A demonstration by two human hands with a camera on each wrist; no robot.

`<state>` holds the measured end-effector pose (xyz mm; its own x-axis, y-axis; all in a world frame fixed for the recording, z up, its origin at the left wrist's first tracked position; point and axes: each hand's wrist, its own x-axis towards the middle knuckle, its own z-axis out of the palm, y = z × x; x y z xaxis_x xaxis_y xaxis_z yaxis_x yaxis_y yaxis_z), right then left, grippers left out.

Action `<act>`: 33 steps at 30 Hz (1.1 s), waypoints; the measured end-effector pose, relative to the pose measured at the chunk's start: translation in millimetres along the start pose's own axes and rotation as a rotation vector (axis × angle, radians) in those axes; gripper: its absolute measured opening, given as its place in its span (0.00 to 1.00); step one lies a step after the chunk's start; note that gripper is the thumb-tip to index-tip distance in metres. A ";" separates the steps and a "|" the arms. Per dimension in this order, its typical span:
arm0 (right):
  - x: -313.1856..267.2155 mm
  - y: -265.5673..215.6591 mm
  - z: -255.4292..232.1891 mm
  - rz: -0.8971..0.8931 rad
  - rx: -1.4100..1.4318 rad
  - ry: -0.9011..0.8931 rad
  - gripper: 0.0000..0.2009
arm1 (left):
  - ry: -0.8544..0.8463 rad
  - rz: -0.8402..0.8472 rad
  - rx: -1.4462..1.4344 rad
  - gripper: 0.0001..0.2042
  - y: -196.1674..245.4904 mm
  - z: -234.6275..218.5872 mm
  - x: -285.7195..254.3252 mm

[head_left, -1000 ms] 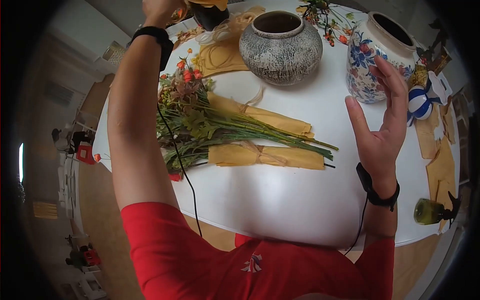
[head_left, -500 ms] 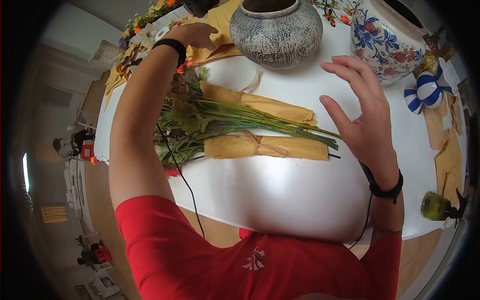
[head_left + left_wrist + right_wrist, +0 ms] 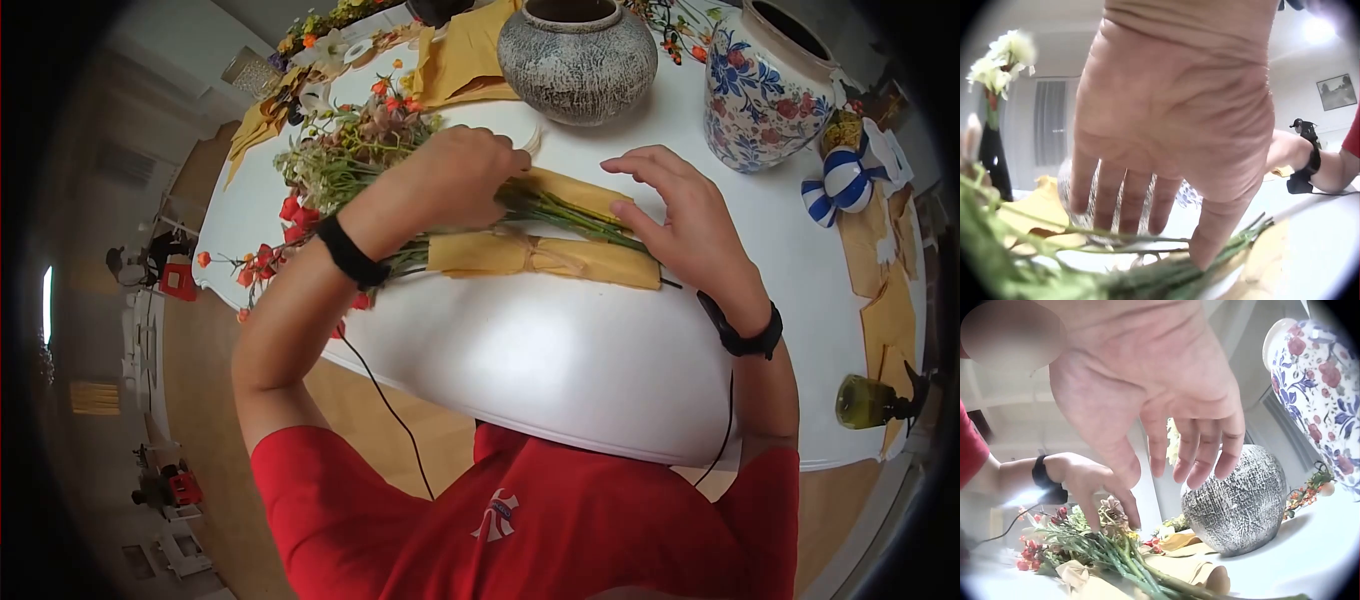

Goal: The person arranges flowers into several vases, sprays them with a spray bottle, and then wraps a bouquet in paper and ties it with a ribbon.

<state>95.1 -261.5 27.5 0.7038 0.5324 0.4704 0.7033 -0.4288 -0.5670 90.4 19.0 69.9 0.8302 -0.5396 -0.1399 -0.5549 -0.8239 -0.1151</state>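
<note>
My left hand (image 3: 455,180) is over the bunch of artificial flowers (image 3: 335,165), its fingers extended downward and its thumb right at the green stems (image 3: 1172,278) in the left wrist view. Near the cut ends of the stems (image 3: 585,222) is my right hand (image 3: 690,220), fingers loosely bent and apart, with nothing between them. Two rolls of brown paper lie along the bunch; the nearer paper roll (image 3: 600,264) is tied with twine. In the right wrist view the bunch's stems (image 3: 1138,569) run below the right hand.
A grey textured vase (image 3: 575,70) stands behind the bunch, with a floral-painted vase (image 3: 760,105) to its right. Brown paper (image 3: 470,60) lies at the back. At right are a blue-striped ornament (image 3: 850,180), paper scraps and a green spray bottle (image 3: 865,400).
My left hand has come back from the far left of the table, down to the bunch's stems. My right hand has moved slightly toward the stem ends. The head view has shifted.
</note>
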 end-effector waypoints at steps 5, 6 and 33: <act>-2.5 -10.3 -1.3 0.008 0.005 -0.029 0.15 | 0.112 -0.019 0.015 0.26 11.2 28.8 1.2; -2.9 -11.7 -2.2 0.013 0.008 -0.027 0.15 | 0.125 -0.017 0.015 0.25 13.3 31.4 0.9; -29.4 -39.0 86.4 -0.230 -0.200 -0.207 0.21 | 0.494 -0.006 -0.001 0.15 -2.4 24.3 -8.4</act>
<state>38.2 -197.4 -22.7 0.5043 0.7590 0.4119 0.8609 -0.4043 -0.3090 83.4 29.8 47.4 0.7596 -0.5523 0.3435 -0.5503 -0.8272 -0.1131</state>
